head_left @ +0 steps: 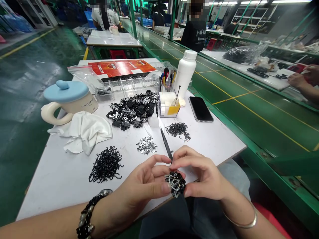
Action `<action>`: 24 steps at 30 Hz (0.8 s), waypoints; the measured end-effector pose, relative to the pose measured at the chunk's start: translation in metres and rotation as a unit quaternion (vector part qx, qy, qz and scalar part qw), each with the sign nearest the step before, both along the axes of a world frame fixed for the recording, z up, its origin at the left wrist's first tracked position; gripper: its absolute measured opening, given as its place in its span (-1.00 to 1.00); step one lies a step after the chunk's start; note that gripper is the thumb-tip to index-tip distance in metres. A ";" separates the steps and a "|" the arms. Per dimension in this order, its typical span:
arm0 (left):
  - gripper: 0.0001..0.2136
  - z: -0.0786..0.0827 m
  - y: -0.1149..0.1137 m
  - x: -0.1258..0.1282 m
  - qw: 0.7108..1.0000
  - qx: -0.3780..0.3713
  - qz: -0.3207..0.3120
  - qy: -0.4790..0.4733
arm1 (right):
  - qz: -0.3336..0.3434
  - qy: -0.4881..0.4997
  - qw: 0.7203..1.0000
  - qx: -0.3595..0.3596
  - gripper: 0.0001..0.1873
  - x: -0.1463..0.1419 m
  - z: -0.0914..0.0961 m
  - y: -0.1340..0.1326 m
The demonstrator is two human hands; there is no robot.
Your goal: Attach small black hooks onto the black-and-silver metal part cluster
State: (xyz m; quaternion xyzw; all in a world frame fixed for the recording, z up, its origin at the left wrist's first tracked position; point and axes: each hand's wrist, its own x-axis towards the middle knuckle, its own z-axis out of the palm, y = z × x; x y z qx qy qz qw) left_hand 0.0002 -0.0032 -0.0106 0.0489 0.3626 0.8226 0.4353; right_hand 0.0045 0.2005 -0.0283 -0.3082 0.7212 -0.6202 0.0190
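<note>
- Where the two hands meet at the near edge of the surface (62,179), they pinch one small black-and-silver part (175,183) between them.
- Left hand (144,184): forearm comes in from the lower left, wrist bent up, palm turned toward the right; its grip is closed on the part, thumb pressed to the part's left side, fingers curled above it. A bead bracelet (88,215) sits on that wrist.
- Right hand (201,176): forearm enters from the lower right, palm down and turned inward; its grip is closed on the part's right side, fingers arched over the top so the fingertips nearly meet the left ones. A thin bangle (243,222) rings that wrist.
- The part hangs just off the surface edge, above the person's lap.
- Just beyond the grip, black tweezers (166,144) lie pointing away, their near end hidden behind the fingers.
- Left of the grip is a heap of black hooks (106,164); beyond it, a small pile of silver clips (146,145) and a second hook pile (178,129).
- Farther beyond lie a big heap of black parts (133,109), a white cloth (84,131), a lidded mug (68,101), a clear pen box (169,99), a white bottle (185,73) and a phone (200,109).
- Far to the right of the grip, another person's hand (297,79) rests on a separate bench.
</note>
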 end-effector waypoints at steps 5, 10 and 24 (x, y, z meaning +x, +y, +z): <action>-0.65 -0.002 0.001 -0.002 0.999 -0.018 -0.026 -0.003 | -0.021 0.012 0.999 -0.032 -0.61 0.001 -0.005 -0.003; -0.66 -0.004 -0.004 -0.002 0.984 -0.112 -0.014 0.137 | -0.046 -0.001 0.998 -0.040 -0.69 0.002 -0.008 -0.001; -0.57 0.004 -0.010 -0.002 0.659 -0.272 0.119 0.691 | -0.031 -0.032 0.999 -0.009 -0.75 0.011 -0.007 -0.006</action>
